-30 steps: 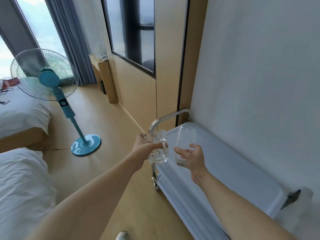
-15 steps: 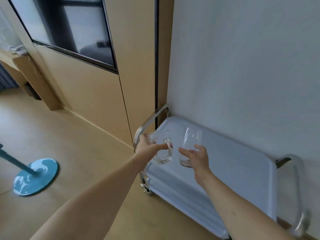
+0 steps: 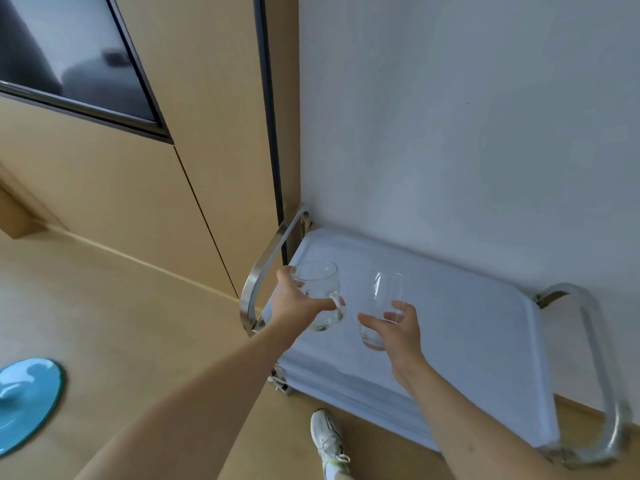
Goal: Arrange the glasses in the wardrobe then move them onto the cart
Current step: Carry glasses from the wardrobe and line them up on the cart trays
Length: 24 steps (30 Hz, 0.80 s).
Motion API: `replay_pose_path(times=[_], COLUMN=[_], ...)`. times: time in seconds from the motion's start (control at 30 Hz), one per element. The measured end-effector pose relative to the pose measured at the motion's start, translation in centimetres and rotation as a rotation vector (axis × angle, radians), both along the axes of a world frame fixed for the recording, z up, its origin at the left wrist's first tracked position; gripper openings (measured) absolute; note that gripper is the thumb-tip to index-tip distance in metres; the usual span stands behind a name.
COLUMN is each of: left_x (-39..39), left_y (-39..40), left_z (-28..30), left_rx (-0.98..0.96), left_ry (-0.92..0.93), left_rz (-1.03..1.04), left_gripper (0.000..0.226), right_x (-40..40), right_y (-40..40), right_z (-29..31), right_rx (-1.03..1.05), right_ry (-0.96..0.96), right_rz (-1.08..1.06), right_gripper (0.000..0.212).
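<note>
Grip: our left hand (image 3: 299, 301) wraps the glass mug (image 3: 320, 294), right hand (image 3: 398, 329) pinches the tall glass (image 3: 382, 308) low | both held over the cart (image 3: 485, 327) tray's left end | risk: glasses nearly touching, may clink on set-down; low hold could tip tall one

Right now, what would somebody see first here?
Two bare hands, each holding a clear glass over the pale blue cart top: the left hand grips a handled mug, the right hand a tall glass. A turquoise fan base sits on the floor, far left.
</note>
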<state>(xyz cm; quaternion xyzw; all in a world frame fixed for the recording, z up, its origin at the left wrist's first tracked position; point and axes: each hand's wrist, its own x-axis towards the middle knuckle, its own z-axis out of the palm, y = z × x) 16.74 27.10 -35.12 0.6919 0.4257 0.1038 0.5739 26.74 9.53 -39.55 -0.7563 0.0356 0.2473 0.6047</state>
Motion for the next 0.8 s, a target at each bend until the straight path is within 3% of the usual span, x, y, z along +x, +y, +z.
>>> replay_pose_path(times=[0.13,0.47,0.8], left_x=[3.5,12.7,18.4], left_y=[1.9,6.5,9.5], left_z=[-1.3,-5.3,-8.7], left_rx=[0.039,0.068,0.108], left_ry=[0.015,0.135,0.192], left_rz=[-0.001,0.043,0.06], left_gripper=[0.113,0.102,0.108], right_x=[2.8,11.2,14.9], right_y=[1.9,7.2,10.3], right_z=[-2.0,-6.0,-8.4], right_rx=[-0.01,-0.058,-0.092], right_ry=[0.006,0.041,0.03], right_rz=[0.005,0.014,0.006], right_gripper=[0.081,0.08,0.078])
